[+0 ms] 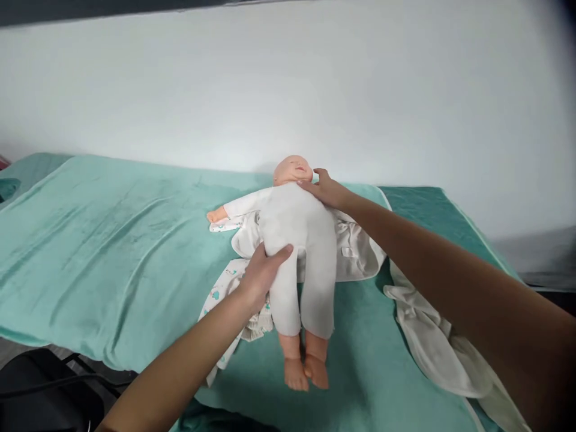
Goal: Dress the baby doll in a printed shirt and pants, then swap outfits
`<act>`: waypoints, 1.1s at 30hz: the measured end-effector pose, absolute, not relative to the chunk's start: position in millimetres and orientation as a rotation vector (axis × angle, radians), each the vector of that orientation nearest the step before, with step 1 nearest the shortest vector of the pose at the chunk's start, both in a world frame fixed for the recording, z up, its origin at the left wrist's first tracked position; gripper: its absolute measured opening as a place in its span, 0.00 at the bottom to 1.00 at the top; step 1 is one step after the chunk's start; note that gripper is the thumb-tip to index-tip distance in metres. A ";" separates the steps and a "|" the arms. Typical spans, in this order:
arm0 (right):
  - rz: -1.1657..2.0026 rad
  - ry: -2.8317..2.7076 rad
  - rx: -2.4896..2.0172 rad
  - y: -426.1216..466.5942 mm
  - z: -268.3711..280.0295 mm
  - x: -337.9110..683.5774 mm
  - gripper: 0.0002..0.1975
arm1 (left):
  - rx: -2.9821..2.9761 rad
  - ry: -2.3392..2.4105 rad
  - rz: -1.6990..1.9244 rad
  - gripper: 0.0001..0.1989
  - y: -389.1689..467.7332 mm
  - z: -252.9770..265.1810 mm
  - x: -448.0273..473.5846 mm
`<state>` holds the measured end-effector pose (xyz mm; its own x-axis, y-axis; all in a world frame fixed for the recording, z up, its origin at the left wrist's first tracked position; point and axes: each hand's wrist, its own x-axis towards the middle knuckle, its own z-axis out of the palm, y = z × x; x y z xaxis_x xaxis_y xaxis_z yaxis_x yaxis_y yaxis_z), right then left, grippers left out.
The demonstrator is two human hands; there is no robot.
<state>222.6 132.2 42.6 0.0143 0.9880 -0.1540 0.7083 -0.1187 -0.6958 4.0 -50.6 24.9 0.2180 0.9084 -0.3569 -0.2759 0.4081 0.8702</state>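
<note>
A baby doll [288, 219] with a white cloth body lies on its back, its head toward the wall and its bare feet toward me. My left hand [263, 273] is closed around the doll's upper leg at the hip, thumb on top and fingers hidden beneath. At the doll's neck and shoulder, my right hand [330, 191] grips with the thumb in front and other fingers behind, partly out of sight. Under the doll a white garment [360, 258] is spread out, one printed sleeve showing by the doll's arm. Printed baby pants [220, 300] lie beside my left wrist.
A green plush cover [108, 258] spreads over the surface, with folds at the left. White cloth [427, 336] lies at the right edge below my right forearm. Behind is a white wall [288, 84]. A black object [45, 390] stands at the lower left.
</note>
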 end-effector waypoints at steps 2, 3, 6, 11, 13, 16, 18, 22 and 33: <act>0.884 -1.749 -1.871 140.0 43.7 222.3 0.51 | 0.712 0.987 0.905 0.30 -42.9 30.3 5.5; 0.886 -1.755 -1.869 142.2 44.9 221.9 0.50 | 0.701 0.973 0.895 0.31 -39.7 34.1 5.2; 0.899 -1.760 -1.864 145.1 52.7 219.9 0.47 | 0.696 0.956 0.885 0.31 -30.9 48.8 -2.3; 1.018 -1.725 -1.806 149.2 79.0 196.2 0.48 | 0.778 0.957 0.866 0.30 -12.4 78.1 -44.6; 1.060 -1.718 -1.751 154.1 89.2 173.1 0.48 | 0.812 0.989 0.855 0.28 -4.8 86.9 -71.3; 1.079 -1.712 -1.684 164.7 97.5 125.5 0.50 | 0.847 1.054 0.871 0.23 3.8 91.9 -117.5; 1.069 -1.711 -1.652 173.1 98.1 88.7 0.53 | 0.857 1.088 0.900 0.22 8.1 89.6 -150.2; 1.074 -1.776 -1.569 191.0 91.3 15.6 0.53 | 0.879 1.166 0.940 0.22 17.4 75.9 -214.1; 1.129 -1.969 -1.443 228.7 52.7 -98.0 0.58 | 1.073 1.424 0.922 0.29 35.1 33.5 -307.8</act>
